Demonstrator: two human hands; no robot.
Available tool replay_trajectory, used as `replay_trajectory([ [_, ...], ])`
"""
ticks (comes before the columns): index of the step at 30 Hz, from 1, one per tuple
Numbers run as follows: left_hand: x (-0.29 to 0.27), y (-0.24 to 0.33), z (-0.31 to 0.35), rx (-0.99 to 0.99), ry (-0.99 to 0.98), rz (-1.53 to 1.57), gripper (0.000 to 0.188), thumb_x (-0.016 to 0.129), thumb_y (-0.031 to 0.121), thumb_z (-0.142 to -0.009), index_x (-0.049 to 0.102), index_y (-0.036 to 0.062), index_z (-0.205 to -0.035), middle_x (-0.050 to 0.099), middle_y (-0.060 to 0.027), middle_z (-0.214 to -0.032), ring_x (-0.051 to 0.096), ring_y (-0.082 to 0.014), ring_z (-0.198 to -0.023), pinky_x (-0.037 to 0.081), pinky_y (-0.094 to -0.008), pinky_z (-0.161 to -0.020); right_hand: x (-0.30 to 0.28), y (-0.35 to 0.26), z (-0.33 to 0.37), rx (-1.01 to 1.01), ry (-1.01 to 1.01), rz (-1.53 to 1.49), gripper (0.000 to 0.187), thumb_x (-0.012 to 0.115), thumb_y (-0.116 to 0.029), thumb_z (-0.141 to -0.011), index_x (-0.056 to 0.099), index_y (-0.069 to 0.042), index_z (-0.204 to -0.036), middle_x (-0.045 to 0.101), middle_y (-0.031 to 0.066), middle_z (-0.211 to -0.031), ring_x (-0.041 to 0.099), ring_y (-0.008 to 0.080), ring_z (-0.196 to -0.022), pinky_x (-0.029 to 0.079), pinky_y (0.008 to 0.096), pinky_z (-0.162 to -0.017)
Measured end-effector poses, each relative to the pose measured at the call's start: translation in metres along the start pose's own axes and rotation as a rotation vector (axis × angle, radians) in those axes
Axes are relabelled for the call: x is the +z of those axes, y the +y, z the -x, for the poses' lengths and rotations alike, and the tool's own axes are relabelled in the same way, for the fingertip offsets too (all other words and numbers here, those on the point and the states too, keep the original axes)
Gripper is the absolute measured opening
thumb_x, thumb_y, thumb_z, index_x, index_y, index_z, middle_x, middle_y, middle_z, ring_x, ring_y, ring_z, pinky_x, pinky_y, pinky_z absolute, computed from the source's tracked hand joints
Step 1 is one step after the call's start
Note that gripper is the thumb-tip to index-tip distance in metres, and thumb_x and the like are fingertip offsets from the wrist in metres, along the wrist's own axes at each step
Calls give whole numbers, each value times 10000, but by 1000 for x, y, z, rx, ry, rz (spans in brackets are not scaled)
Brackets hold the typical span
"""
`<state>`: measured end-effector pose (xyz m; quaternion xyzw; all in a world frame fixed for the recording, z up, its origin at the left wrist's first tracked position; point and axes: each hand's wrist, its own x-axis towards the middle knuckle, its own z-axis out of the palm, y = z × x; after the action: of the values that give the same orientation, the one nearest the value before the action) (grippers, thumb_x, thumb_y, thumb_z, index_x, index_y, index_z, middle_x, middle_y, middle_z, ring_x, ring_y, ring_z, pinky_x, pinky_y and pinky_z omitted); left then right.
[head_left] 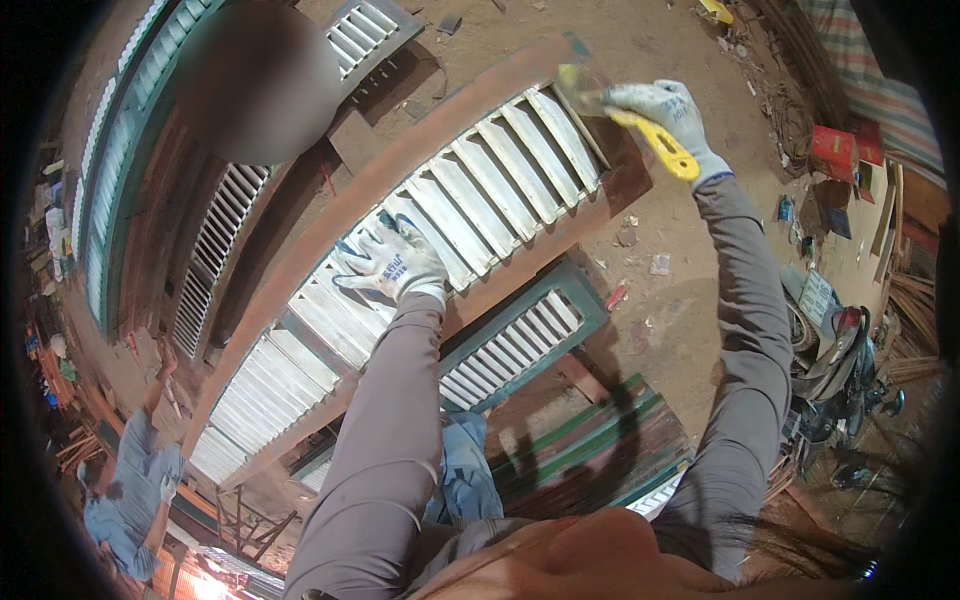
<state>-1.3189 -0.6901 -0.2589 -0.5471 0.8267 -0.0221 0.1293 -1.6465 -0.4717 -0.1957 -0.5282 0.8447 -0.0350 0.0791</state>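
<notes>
A long louvered shutter with a reddish-brown frame and whitish slats lies at a slant before me. My left hand, in a white work glove, rests on its middle slats with the fingers spread. Over the far right end of the frame is my right hand, also gloved and closed round a yellow-handled paintbrush. The handle's holed end sticks out below the hand. The brush head is blurred near the frame's corner, so I cannot tell whether it touches the wood.
A smaller green-framed shutter lies under the near side, beside green-and-brown boards. More shutters stand at the left. A person in blue-grey works at lower left; another's head is blurred at the top. A red box and clutter line the right.
</notes>
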Motion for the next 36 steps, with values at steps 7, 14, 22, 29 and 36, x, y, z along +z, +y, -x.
replay_trajectory([
  [7,1,0,0,-4,-39,-19,587,234,462,-995,407,100,-1423,410,-197,-1442,143,-466,-1422,-23,-713,-1070,29,-23,-26,54,51,44,329,496,-243,-897,652,-273,-1184,665,-35,-1197,597,112,-1125,358,328,-961],
  [14,-4,3,1,-10,-85,-44,599,225,460,-997,360,83,-1443,385,-182,-1458,212,-472,-1394,50,-700,-1079,-2,10,-21,-42,79,-126,307,540,-200,-872,684,-121,-1132,684,74,-1149,643,230,-1066,471,327,-927],
  [22,12,0,0,-18,-26,0,559,284,433,-992,383,87,-1420,424,-169,-1413,249,-483,-1375,63,-733,-1050,39,8,-7,-146,162,-50,336,585,-158,-841,675,-122,-1162,695,108,-1092,674,252,-988,516,331,-899],
  [29,9,2,-1,-35,-85,0,585,219,445,-991,353,143,-1473,350,-157,-1500,111,-482,-1427,-52,-705,-1071,19,-46,148,60,-67,-121,227,618,-230,-872,686,-120,-1059,703,50,-1073,659,242,-1000,502,382,-835],
  [36,10,-1,-2,84,41,-50,523,277,412,-987,440,128,-1395,424,-186,-1410,347,-484,-1287,245,-702,-970,47,-50,178,507,196,87,324,522,-247,-930,628,-179,-1228,656,38,-1196,626,203,-1062,458,356,-846],
])
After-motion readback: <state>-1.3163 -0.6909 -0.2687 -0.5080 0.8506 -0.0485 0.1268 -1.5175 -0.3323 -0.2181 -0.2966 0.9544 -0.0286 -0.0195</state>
